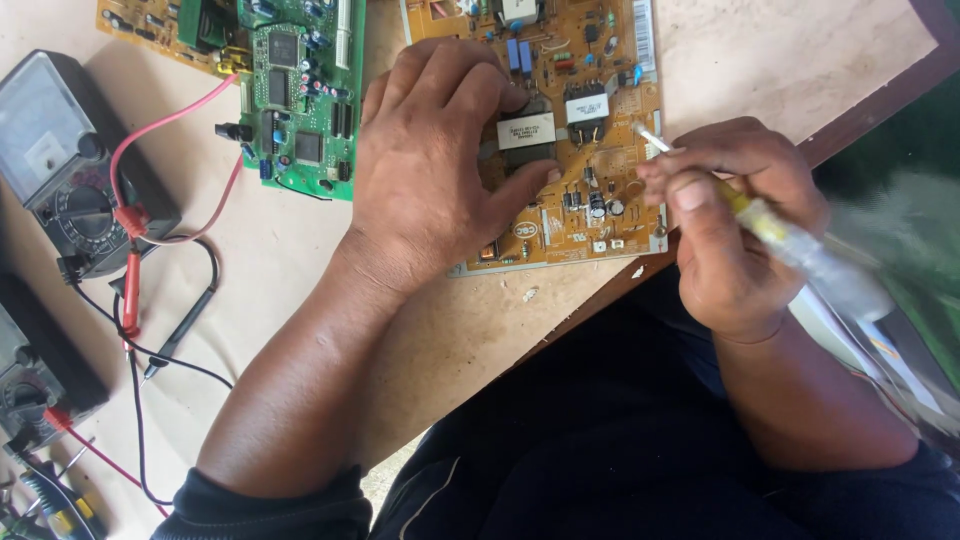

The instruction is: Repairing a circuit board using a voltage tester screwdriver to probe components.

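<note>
My left hand lies on an orange-yellow circuit board, fingers curled around a small white-topped transformer. My right hand is closed on a pen-like tool with a yellow and clear handle; its thin tip points at the board's right edge, beside a second black transformer. The board rests near the corner of the beige table.
A green circuit board lies to the left, another yellow board behind it. A grey multimeter with red and black probes sits at far left, a second meter below. The table's dark edge runs diagonally at right.
</note>
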